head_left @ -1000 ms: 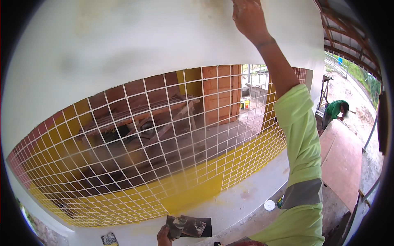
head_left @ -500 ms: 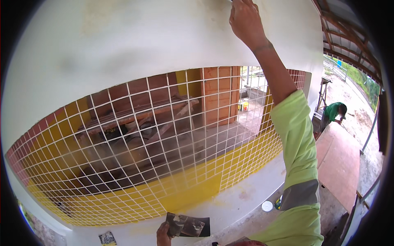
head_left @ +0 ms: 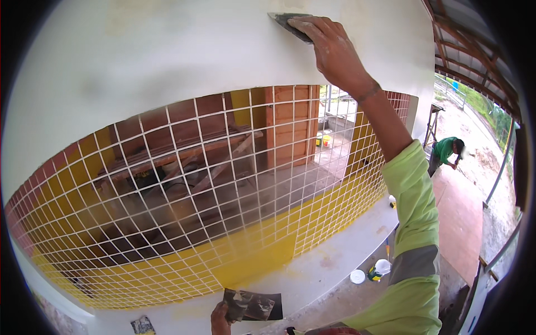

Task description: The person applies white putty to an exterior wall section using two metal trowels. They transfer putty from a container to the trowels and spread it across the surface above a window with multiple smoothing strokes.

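Note:
High on the white wall (head_left: 184,44), my right hand (head_left: 338,53) is closed around a dark, flat putty knife (head_left: 295,27). Its blade lies against or very close to the wall surface, above the window opening. My right arm reaches up in a lime green sleeve with a grey band. Low in the view, my left hand (head_left: 220,320) grips the left end of a dark rectangular plate (head_left: 254,305), which is smeared with pale putty. The left fingers are partly hidden by the plate and the lower picture edge.
A white wire grille (head_left: 195,192) fills the window opening, with a wooden bench (head_left: 184,156) behind it. Below right stand an open paint bucket (head_left: 379,269) and a white lid (head_left: 357,276). A plywood sheet (head_left: 460,223) lies near a person in green (head_left: 446,151).
My right hand has come down and to the left, so the putty knife now shows. The view has shifted slightly, and more of the bucket appears. My left hand still holds the plate.

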Tool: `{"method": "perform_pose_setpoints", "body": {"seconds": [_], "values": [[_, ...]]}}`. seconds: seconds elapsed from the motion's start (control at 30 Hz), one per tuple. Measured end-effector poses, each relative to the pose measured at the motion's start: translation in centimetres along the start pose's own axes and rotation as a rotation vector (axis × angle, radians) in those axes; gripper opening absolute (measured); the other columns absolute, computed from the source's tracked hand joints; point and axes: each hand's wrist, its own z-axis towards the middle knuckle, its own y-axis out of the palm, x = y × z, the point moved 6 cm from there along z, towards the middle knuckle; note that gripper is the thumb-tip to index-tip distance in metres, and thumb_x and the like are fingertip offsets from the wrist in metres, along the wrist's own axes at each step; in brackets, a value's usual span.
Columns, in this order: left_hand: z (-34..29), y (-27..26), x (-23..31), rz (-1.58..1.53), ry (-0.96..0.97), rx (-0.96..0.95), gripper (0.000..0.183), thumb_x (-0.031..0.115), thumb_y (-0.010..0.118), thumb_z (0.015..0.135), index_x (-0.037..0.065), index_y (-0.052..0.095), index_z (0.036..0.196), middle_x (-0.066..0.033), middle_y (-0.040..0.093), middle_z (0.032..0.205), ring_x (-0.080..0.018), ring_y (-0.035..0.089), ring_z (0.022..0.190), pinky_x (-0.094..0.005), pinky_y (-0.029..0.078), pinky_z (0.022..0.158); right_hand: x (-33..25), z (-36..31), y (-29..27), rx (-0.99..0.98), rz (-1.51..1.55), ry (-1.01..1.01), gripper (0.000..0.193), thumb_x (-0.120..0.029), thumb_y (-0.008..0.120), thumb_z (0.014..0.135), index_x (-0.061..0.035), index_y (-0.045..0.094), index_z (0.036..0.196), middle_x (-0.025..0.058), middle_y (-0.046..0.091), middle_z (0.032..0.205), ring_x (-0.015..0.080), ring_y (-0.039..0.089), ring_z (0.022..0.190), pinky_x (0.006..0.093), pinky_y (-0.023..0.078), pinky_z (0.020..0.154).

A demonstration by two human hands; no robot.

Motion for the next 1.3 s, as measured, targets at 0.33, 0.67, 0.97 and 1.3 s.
{"method": "perform_pose_setpoints", "body": {"seconds": [0.33, 0.67, 0.97, 1.3], "values": [[2.8, -0.5, -1.2, 0.056, 0.069, -0.014, 0.033, 0.024, 0.051, 0.098, 0.000, 0.061, 0.118, -0.0049, 0.066, 0.087, -0.0098, 0.060, 0.065, -0.0237, 0.042, 0.049, 4.1, 6.4, 0.5, 0.039, -0.043, 0.106, 0.042, 0.007, 0.047, 0.086, 0.0041, 0.055, 0.127, 0.0216, 0.059, 0.127, 0.0345, 0.052, 0.122, 0.0452, 0.040, 0.104], [0.6, 0.1, -0.3, -0.024, 0.003, 0.006, 0.034, 0.037, 0.051, 0.104, 0.005, 0.063, 0.108, -0.0021, 0.065, 0.082, -0.0106, 0.059, 0.067, -0.0252, 0.043, 0.056, -0.9, 1.2, 0.5, 0.079, 0.008, 0.013, 0.046, 0.006, 0.051, 0.087, -0.0043, 0.055, 0.132, 0.0138, 0.062, 0.123, 0.0328, 0.057, 0.114, 0.0430, 0.043, 0.099], [1.5, 0.6, 0.6, 0.097, 0.068, -0.084, 0.034, 0.037, 0.051, 0.104, 0.006, 0.064, 0.108, -0.0033, 0.067, 0.085, -0.0105, 0.060, 0.067, -0.0248, 0.044, 0.056, 4.6, 6.9, 0.7, 0.022, 0.012, 0.097, 0.043, 0.006, 0.046, 0.089, 0.0022, 0.053, 0.131, 0.0211, 0.057, 0.128, 0.0356, 0.054, 0.119, 0.0456, 0.040, 0.104], [0.4, 1.5, 0.6, 0.044, 0.060, -0.038, 0.034, 0.034, 0.051, 0.104, 0.004, 0.063, 0.115, -0.0017, 0.066, 0.088, -0.0093, 0.058, 0.072, -0.0245, 0.043, 0.062, 1.7, 2.9, -0.9, -0.094, 0.087, -0.044, 0.046, 0.006, 0.044, 0.089, -0.0018, 0.053, 0.133, 0.0181, 0.056, 0.132, 0.0332, 0.050, 0.127, 0.0441, 0.036, 0.110]]}}
